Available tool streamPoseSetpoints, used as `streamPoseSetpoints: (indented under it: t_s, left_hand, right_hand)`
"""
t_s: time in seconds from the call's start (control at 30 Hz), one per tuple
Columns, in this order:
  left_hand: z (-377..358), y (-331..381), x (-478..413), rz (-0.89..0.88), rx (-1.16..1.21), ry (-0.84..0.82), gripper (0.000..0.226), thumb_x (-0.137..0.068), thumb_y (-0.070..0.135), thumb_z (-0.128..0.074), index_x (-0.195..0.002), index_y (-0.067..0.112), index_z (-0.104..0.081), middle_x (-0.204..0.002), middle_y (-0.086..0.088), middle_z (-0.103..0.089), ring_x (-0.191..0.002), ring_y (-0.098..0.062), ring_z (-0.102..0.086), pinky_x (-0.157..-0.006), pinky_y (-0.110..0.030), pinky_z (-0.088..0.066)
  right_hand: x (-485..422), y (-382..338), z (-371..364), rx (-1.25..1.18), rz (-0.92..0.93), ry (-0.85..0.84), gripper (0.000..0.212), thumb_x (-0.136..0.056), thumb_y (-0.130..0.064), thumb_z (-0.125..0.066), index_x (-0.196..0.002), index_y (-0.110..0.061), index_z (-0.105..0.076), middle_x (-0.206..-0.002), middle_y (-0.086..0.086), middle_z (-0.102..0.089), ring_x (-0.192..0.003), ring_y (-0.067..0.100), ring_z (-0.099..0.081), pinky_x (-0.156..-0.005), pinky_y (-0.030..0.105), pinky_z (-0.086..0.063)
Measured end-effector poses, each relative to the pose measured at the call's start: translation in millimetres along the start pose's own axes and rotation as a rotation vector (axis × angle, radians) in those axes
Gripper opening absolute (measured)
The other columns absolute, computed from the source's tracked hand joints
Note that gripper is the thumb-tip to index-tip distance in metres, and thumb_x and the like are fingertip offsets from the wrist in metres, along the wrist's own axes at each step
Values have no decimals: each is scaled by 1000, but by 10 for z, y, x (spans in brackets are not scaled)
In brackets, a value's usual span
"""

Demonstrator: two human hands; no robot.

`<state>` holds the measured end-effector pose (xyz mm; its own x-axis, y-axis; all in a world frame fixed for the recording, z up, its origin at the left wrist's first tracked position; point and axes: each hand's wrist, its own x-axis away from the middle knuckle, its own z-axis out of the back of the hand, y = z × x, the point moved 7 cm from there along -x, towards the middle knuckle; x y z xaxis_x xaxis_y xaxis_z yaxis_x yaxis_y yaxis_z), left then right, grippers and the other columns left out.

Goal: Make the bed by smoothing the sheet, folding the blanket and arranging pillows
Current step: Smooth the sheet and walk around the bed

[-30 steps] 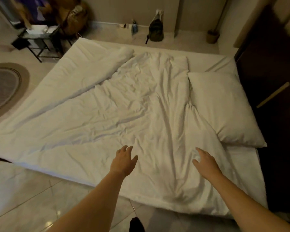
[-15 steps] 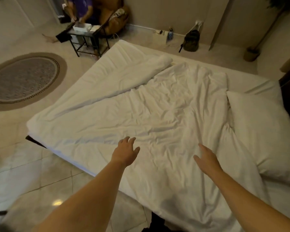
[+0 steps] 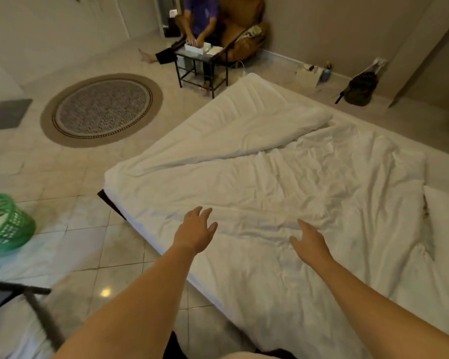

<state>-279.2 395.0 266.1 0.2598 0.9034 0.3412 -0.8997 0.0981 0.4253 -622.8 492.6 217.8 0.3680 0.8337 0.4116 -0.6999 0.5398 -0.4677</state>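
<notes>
A low bed [image 3: 109,200] fills the middle and right of the view. A wrinkled white blanket [image 3: 309,193] covers it, and its far left part is folded over into a thick flap [image 3: 244,125]. A white pillow [image 3: 446,224] lies at the right edge, partly cut off. My left hand [image 3: 196,230] hovers over the blanket near the bed's front edge, fingers spread, holding nothing. My right hand [image 3: 309,239] is stretched out beside it above the blanket, also open. Whether either palm touches the cloth is unclear.
A green laundry basket [image 3: 8,226] stands on the tiled floor at left. A round rug [image 3: 101,110] lies beyond it. A person sits at a small black table [image 3: 202,58] at the far end. A dark backpack [image 3: 360,86] leans on the wall. A dark bar [image 3: 18,291] crosses the lower left.
The view has swung left, so the pillow slid to the right edge and the basket and rug came into sight. Both hands stay open over the blanket, now nearer its left part.
</notes>
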Motion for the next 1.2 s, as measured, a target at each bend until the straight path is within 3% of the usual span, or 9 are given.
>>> streamPoseSetpoints:
  t_s: [0.37,0.6,1.2]
  left_hand:
    - [1420,-1994,-344,-57,-136,14,61,-105,52,-38,-160,30,-26,-167,-4,-22,-154,-26,-16,-118,-47,-34]
    - [2146,-3075,-703,-67,-114,30,61,-105,50,-39,-161,28,-25,-167,-8,-23,-153,-29,-16,-123,-46,-25]
    - [3684,-4801,-2614,-48,-125,-13,61,-105,53,-35,-161,35,-20,-168,0,-18,-155,-25,-12,-119,-48,-29]
  right_hand:
    - [-236,-2046,-1235,-7,8,24,72,-96,-40,-57,-157,-18,-25,-161,11,-30,-144,35,-32,-115,47,-34]
    - [-486,-3253,-1847,18,25,34,71,-96,-40,-59,-156,-16,-29,-160,12,-33,-146,31,-31,-116,44,-34]
    - [-2084,-5621,-2586,27,-90,82,73,-96,-45,-57,-156,-15,-27,-160,11,-32,-146,33,-30,-115,48,-36]
